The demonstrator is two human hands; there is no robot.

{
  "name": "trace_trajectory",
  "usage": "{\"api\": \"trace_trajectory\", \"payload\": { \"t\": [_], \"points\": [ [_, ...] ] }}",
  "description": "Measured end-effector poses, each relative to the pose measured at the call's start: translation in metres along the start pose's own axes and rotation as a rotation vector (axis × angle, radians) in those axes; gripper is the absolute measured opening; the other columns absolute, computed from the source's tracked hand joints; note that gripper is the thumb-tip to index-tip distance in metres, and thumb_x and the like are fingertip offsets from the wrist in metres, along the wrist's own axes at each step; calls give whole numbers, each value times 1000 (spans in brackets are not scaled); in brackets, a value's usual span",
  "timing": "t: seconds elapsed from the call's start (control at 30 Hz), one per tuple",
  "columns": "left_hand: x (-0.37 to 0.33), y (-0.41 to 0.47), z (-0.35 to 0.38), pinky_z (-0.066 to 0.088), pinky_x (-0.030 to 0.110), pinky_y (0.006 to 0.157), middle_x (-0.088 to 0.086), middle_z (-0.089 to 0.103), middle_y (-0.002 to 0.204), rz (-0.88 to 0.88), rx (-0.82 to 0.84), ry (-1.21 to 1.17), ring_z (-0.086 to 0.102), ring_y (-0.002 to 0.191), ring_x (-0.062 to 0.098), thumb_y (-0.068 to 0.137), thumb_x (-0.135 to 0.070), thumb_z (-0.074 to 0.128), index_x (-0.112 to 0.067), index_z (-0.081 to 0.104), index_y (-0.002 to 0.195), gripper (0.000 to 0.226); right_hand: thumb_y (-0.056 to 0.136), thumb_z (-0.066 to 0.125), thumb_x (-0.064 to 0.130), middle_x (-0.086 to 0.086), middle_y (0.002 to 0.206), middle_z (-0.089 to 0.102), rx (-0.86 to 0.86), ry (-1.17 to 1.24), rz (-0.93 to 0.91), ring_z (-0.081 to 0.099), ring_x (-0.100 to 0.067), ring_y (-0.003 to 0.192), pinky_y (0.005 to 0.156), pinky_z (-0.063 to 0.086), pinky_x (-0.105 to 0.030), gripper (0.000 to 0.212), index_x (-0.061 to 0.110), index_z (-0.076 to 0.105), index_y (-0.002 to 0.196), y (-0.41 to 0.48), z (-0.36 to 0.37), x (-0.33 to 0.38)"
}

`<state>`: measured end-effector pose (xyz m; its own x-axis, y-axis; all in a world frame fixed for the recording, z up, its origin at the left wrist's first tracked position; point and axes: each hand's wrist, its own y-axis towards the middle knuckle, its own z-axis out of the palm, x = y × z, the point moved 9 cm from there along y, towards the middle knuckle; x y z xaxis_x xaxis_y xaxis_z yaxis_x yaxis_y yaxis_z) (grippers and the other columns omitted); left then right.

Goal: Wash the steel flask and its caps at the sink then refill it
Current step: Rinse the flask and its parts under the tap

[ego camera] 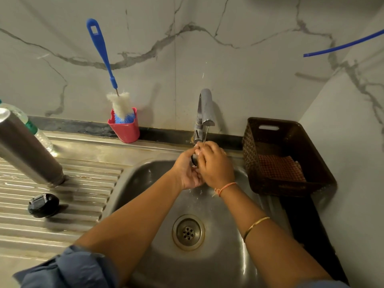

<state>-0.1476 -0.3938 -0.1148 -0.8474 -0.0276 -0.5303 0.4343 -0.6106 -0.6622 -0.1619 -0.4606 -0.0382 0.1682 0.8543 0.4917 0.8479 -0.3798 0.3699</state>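
Rinsing cap [195, 159] under tap [204, 109], left hand [187, 173] and right hand [216, 165] curled round it; flask [27, 150] upright well left on bench [83, 183], left hand nearer.

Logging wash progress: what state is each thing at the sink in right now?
Tap: running.
Small cap: held under the stream by left hand and right hand.
Flask: standing on the drainboard.
Black cap: lying on the drainboard.
Brush: standing in red cup.
Basket: holding a checked cloth.
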Motion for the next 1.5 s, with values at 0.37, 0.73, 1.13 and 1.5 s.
{"api": "trace_trajectory", "payload": {
  "t": [0.37, 0.73, 1.13, 1.5],
  "points": [
    [-37, -2, -26, 54, 39, 85, 9, 58, 109, 445, -318, 495, 59, 94, 23, 72, -12, 79, -19, 43, 119, 60, 92, 53, 13, -6, 97, 67, 121, 441, 406, 63, -22, 91, 85, 54, -39, 21, 9, 67, 107, 35, -1, -50],
    [-57, -2, -18, 49, 29, 89, 4, 54, 120, 702, -368, 767, 54, 106, 19, 64, -11, 84, -16, 47, 122, 70, 92, 58, 24, -17, 116, 63, 418, 305, 332, 59, -31, 109, 99, 46, -42, 35, 2, 59, 118, 84, 44, -25],
    [-59, 0, -21, 42, 10, 72, -16, 52, 98, 703, -325, 731, 52, 89, 2, 69, -13, 83, -22, 45, 114, 59, 87, 64, 17, -19, 92, 69, 123, 507, 433, 66, -32, 88, 82, 55, -47, 21, -3, 68, 90, 88, 37, -52],
    [17, -14, -53, 49, 25, 73, 11, 67, 100, 169, -180, 59, 63, 88, 19, 85, -37, 66, -8, 61, 114, 42, 92, 52, 44, -6, 116, 61, 494, 921, 673, 60, -24, 104, 86, 54, -43, 15, 36, 57, 102, -49, 68, -32]
  ]
}}
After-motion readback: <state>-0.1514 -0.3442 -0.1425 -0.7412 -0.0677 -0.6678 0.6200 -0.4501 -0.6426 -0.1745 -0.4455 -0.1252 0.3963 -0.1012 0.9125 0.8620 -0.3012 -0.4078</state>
